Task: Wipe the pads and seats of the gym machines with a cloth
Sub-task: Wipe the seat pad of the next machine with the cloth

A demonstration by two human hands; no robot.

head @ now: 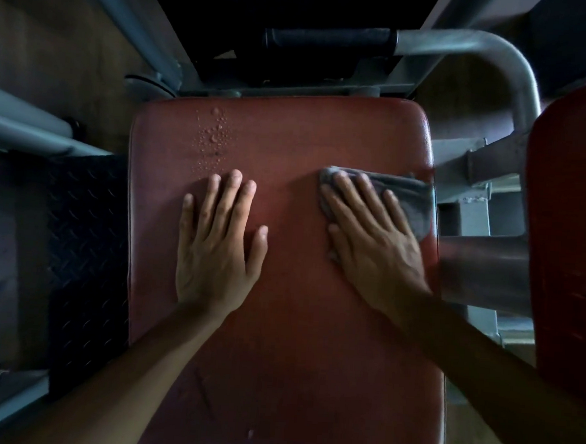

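Item 1. Red-brown vinyl seat pad [278, 324], rectangular with rounded corners and a piped edge, on a grey frame. It fills the middle of the view.

Item 2. Crumpled grey cloth [411, 194], lying on the pad's right side. Its outer end reaches the pad's right edge, and the rest is under the right hand.

Item 3. Right hand [375, 247], palm down on the cloth. The fingers are straight and slightly apart, pressing the fabric flat against the vinyl, with the thumb lying alongside.

Item 4. Left hand [214, 251], palm down on bare vinyl left of centre, well apart from the cloth. The fingers are straight and lightly spread, with the thumb angled out toward the right hand.

Item 5. Cluster of clear water droplets [212, 138], beaded on the pad just beyond the left fingertips.

Item 6. Curved grey steel tube [501, 52], beyond the pad's far right corner, with a black foam grip [330, 38] on its straight end.

Item 7. Black diamond-pattern tread plate [84, 243], left of the pad.

Item 8. Second red vinyl pad [572, 239], at the right edge of the view.
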